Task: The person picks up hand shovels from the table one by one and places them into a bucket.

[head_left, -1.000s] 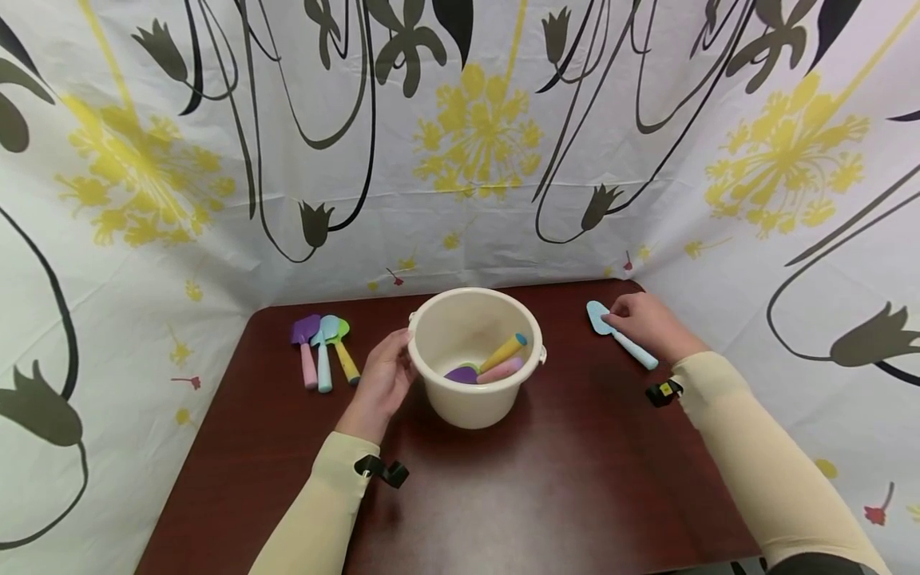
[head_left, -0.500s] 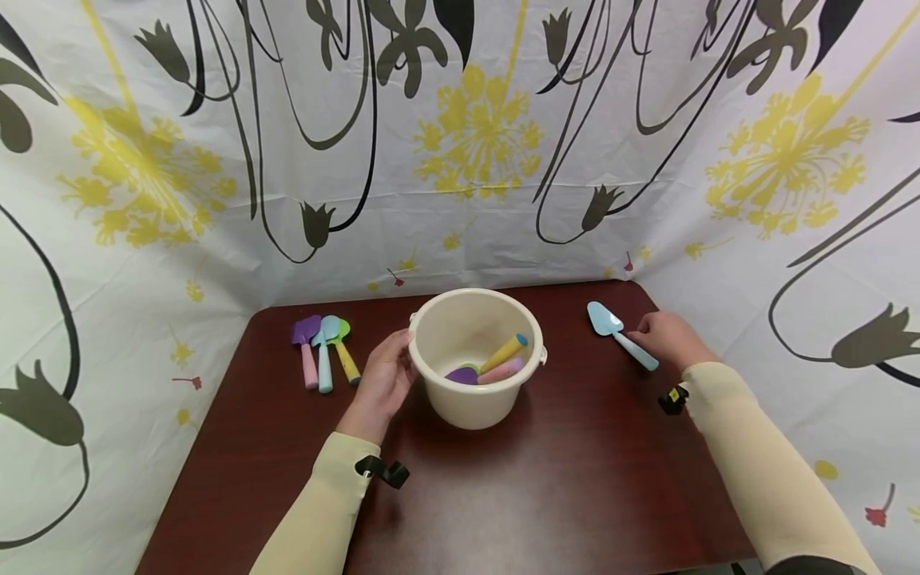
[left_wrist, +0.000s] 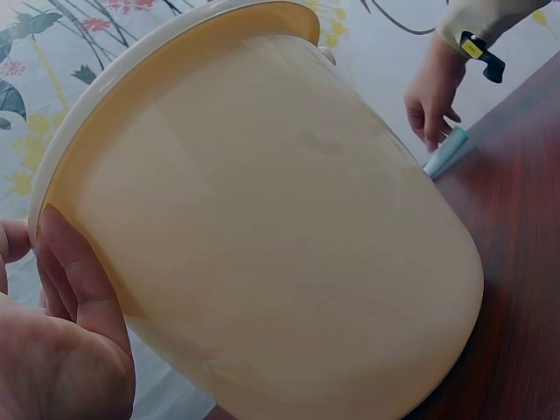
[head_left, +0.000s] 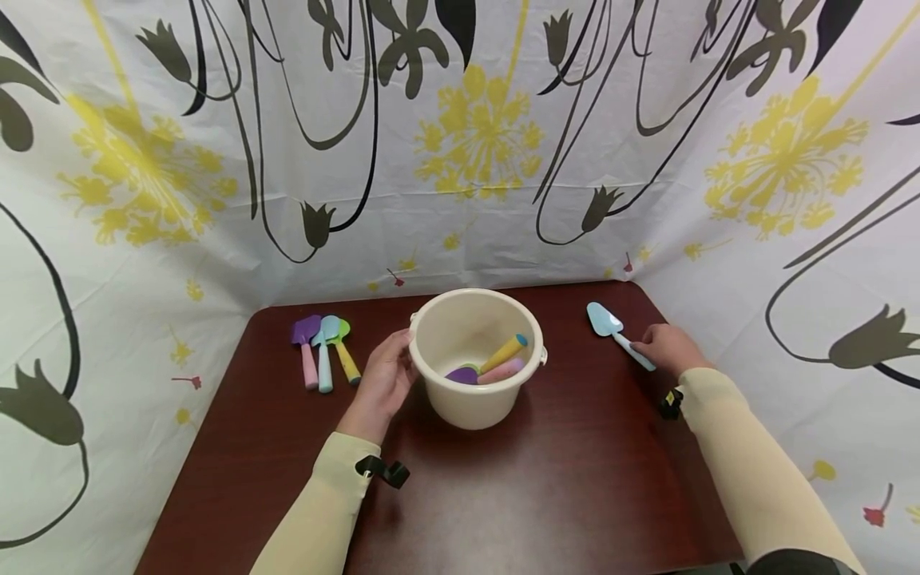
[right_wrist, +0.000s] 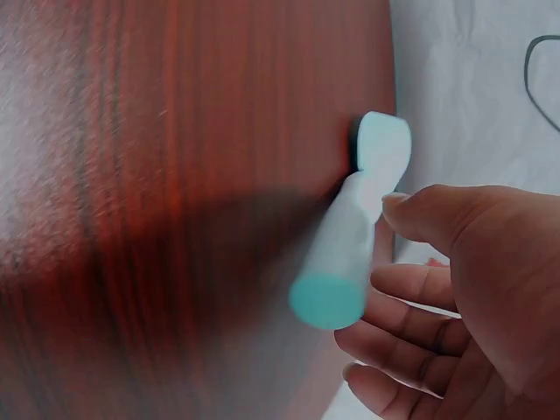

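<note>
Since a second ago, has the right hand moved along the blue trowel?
Yes. The right hand slid from the blade end of the blue trowel to its handle end, nearer the person and the table's right edge; the trowel stayed put.

left hand: fingers straight (pressing) | right hand: fingers loosely curled, apparently holding nothing

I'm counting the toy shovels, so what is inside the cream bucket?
Inside the cream bucket lie a yellow handle, a pink handle and a purple blade, with a sliver of green beside it. The near wall hides the rest of the bottom.
</note>
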The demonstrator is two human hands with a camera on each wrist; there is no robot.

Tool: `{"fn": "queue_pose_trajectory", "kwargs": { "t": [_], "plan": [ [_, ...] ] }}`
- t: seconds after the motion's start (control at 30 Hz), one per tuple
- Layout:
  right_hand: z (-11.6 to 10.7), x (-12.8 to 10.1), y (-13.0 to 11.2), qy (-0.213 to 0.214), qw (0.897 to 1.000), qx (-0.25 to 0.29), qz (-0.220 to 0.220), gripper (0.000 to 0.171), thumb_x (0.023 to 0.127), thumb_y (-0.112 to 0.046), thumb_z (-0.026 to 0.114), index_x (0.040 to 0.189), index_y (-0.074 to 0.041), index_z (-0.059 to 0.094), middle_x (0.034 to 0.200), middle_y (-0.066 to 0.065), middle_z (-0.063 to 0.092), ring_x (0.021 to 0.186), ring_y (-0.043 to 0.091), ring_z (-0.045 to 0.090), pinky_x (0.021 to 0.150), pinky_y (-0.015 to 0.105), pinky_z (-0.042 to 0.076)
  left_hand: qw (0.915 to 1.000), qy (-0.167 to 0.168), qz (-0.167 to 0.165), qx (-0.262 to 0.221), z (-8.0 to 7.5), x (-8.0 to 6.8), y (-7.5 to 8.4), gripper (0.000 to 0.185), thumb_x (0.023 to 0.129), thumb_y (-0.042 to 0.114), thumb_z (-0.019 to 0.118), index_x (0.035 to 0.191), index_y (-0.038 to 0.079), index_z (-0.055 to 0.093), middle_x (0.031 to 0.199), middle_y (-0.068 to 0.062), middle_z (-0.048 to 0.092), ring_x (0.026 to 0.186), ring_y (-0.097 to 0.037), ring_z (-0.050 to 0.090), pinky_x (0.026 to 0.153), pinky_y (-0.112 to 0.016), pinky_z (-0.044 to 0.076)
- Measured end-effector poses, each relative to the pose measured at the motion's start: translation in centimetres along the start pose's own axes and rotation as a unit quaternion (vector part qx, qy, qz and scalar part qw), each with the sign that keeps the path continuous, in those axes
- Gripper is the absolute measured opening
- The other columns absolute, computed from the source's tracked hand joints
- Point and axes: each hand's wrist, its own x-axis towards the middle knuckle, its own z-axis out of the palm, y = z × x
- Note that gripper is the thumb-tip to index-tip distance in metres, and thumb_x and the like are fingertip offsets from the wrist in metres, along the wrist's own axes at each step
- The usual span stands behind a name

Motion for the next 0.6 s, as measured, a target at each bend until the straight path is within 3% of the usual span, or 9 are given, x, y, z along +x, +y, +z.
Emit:
{"fn": "queue_pose_trajectory", "kwargs": {
  "t": [0.3,0.6],
  "plan": [
    [1.0,0.1,0.8,-0.007,1.0,0.021,0.011,0.04,0.105,-0.031,0.072,0.1,0.009,0.072,0.086,0.015,0.071,0.076,0.031,0.063,0.071,0.05,0.055,1.0,0.001,0.001,0.002,0.0,0.0,0.1,0.016,0.112,0.015,0.064,0.109,0.012,0.079,0.111,-0.009,0.071,0.098,-0.018,0.065,0.077,-0.023,0.058],
    [1.6,0.0,0.8,-0.002,1.0,0.007,0.008,0.041,0.105,-0.03,0.072,0.103,0.011,0.073,0.094,0.022,0.074,0.081,0.036,0.066,0.081,0.06,0.056,1.0,0.005,-0.003,0.002,-0.1,0.1,-0.1,0.015,0.112,0.015,0.065,0.11,0.011,0.08,0.114,-0.009,0.07,0.102,-0.019,0.065,0.078,-0.023,0.059]
  ]
}}
